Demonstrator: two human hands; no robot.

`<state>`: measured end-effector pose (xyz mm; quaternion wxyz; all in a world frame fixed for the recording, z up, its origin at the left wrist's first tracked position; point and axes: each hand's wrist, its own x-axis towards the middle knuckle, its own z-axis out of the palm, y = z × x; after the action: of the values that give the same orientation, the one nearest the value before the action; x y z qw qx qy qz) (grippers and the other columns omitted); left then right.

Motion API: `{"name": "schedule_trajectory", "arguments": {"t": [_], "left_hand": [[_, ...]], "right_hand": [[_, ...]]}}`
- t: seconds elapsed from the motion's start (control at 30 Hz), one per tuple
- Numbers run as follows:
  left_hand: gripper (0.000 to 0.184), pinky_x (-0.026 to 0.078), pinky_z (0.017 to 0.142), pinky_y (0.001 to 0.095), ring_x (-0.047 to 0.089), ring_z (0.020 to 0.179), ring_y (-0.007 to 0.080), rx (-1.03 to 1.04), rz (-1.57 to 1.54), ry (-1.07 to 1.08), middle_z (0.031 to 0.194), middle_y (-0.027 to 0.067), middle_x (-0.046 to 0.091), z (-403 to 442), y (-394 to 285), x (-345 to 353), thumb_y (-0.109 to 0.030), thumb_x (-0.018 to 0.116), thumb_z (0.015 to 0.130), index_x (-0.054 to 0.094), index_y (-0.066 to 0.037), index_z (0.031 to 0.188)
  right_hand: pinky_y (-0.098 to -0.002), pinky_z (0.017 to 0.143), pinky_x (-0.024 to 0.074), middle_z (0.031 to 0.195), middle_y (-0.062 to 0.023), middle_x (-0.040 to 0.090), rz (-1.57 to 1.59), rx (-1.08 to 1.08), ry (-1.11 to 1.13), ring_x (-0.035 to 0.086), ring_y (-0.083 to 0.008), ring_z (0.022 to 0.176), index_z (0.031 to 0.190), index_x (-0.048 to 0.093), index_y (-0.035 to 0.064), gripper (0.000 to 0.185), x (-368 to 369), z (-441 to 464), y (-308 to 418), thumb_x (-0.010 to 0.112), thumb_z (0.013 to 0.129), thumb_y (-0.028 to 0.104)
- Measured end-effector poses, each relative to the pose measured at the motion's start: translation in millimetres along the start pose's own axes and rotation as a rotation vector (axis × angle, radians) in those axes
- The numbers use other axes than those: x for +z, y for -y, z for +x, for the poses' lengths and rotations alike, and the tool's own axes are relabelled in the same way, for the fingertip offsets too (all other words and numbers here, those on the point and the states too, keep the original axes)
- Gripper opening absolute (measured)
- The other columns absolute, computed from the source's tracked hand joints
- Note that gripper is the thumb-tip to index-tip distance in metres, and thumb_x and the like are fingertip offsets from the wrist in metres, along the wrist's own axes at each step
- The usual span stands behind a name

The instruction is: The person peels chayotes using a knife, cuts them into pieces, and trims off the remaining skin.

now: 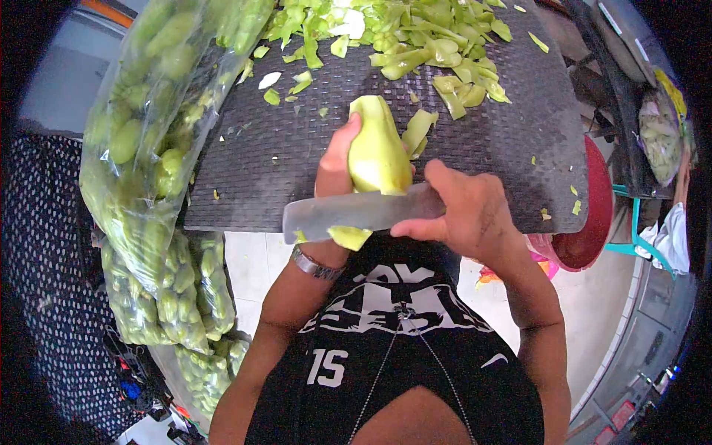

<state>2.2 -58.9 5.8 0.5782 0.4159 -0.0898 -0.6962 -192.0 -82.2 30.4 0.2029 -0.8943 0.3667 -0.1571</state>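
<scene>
Left grip (336, 165) clasps pale-green, pear-shaped vegetable (376, 152) above black textured table (259, 174); right grip (475, 211) clenched on broad grey metal knife (341, 215), blade across vegetable's near end. Looks like peeling, mostly done. Another stroke calls for steady hold, fingers off edge.

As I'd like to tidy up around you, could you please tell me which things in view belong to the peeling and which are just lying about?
In the job:
- knife
- pale green fruit
- peelings
- dark worktop
- bagged green fruit

Seemingly just lying about:
- red basin
- white cloth
</scene>
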Motion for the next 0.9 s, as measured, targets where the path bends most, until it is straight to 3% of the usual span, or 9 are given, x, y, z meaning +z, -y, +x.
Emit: {"name": "schedule_trajectory", "arguments": {"t": [0.2, 0.3, 0.33, 0.37, 0.43, 0.47, 0.6, 0.83, 0.9], "left_hand": [[0.05, 0.06, 0.085, 0.0467, 0.073, 0.091, 0.0312, 0.036, -0.315, 0.058, 0.107, 0.0137, 0.073, 1, 2, -16, -0.049, 0.053, 0.103, 0.062, -0.006, 0.129], [0.05, 0.058, 0.091, 0.0451, 0.071, 0.096, 0.0281, -0.021, -0.191, 0.182, 0.109, 0.0144, 0.07, -3, 2, -22, -0.051, 0.048, 0.106, 0.06, -0.007, 0.127], [0.052, 0.059, 0.09, 0.0455, 0.072, 0.095, 0.0285, 0.006, -0.233, 0.112, 0.109, 0.0145, 0.071, -6, 4, -17, -0.052, 0.048, 0.106, 0.06, -0.007, 0.128], [0.053, 0.059, 0.089, 0.046, 0.072, 0.094, 0.0289, 0.028, -0.276, 0.04, 0.108, 0.0146, 0.071, -10, 9, -10, -0.054, 0.047, 0.106, 0.06, -0.008, 0.129], [0.06, 0.06, 0.087, 0.0465, 0.073, 0.091, 0.0294, 0.058, -0.116, 0.131, 0.109, 0.0148, 0.072, -2, 15, -17, -0.059, 0.05, 0.103, 0.06, -0.008, 0.132], [0.062, 0.06, 0.087, 0.045, 0.073, 0.093, 0.0281, -0.107, -0.259, 0.258, 0.11, 0.0145, 0.073, 7, 15, -27, -0.062, 0.052, 0.101, 0.062, -0.008, 0.131], [0.059, 0.059, 0.082, 0.0412, 0.071, 0.088, 0.0255, -0.002, -0.066, 0.114, 0.103, 0.0124, 0.072, 8, 15, -21, -0.061, 0.055, 0.1, 0.063, -0.009, 0.128], [0.057, 0.058, 0.083, 0.0374, 0.071, 0.088, 0.0253, 0.025, -0.072, 0.146, 0.103, 0.0128, 0.071, -4, 10, -12, -0.056, 0.055, 0.101, 0.062, -0.007, 0.129], [0.062, 0.06, 0.082, 0.0415, 0.072, 0.091, 0.0305, 0.002, -0.144, 0.116, 0.107, 0.0172, 0.071, -7, 11, -13, -0.056, 0.048, 0.102, 0.058, -0.004, 0.134]], "right_hand": [[-0.0505, 0.059, 0.0516, 0.07, -0.0239, 0.063, 0.027, 0.295, 0.085, 0.067, -0.0465, 0.069, 0.09, 0.055, 0.0016, 0.065, -15, 1, -39, 0.072, 0.086, 0.065], [-0.0506, 0.056, 0.047, 0.066, -0.0282, 0.056, 0.146, 0.402, 0.02, 0.061, -0.0493, 0.064, 0.088, 0.054, 0.0015, 0.057, -23, 0, -41, 0.072, 0.091, 0.055], [-0.0506, 0.056, 0.0463, 0.065, -0.0289, 0.055, 0.163, 0.41, 0.008, 0.059, -0.0498, 0.063, 0.088, 0.054, 0.0016, 0.056, -24, -1, -39, 0.072, 0.091, 0.054], [-0.051, 0.056, 0.0478, 0.065, -0.0279, 0.057, 0.151, 0.401, 0.075, 0.062, -0.05, 0.064, 0.089, 0.053, 0.0022, 0.057, -22, -2, -33, 0.073, 0.09, 0.056], [-0.0501, 0.058, 0.048, 0.066, -0.0254, 0.058, 0.189, 0.287, 0.119, 0.064, -0.0489, 0.069, 0.09, 0.051, 0.0021, 0.058, -11, -6, -15, 0.073, 0.089, 0.055], [-0.048, 0.059, 0.0461, 0.066, -0.0243, 0.055, 0.221, 0.218, 0.131, 0.063, -0.0487, 0.069, 0.091, 0.049, 0.0017, 0.056, -7, -8, -7, 0.075, 0.089, 0.051], [-0.0536, 0.062, 0.055, 0.073, -0.0212, 0.068, 0.095, 0.073, 0.068, 0.07, -0.0443, 0.071, 0.091, 0.054, 0.005, 0.07, 4, -2, 0, 0.07, 0.082, 0.073], [-0.0525, 0.061, 0.0547, 0.074, -0.0202, 0.069, 0.027, 0.008, 0.048, 0.07, -0.0428, 0.069, 0.092, 0.054, 0.0044, 0.07, 1, 1, -9, 0.071, 0.081, 0.071], [-0.0519, 0.062, 0.0542, 0.074, -0.0215, 0.069, 0.02, 0.067, 0.01, 0.07, -0.0434, 0.07, 0.091, 0.055, 0.0035, 0.067, -2, 1, -18, 0.072, 0.083, 0.068]]}}
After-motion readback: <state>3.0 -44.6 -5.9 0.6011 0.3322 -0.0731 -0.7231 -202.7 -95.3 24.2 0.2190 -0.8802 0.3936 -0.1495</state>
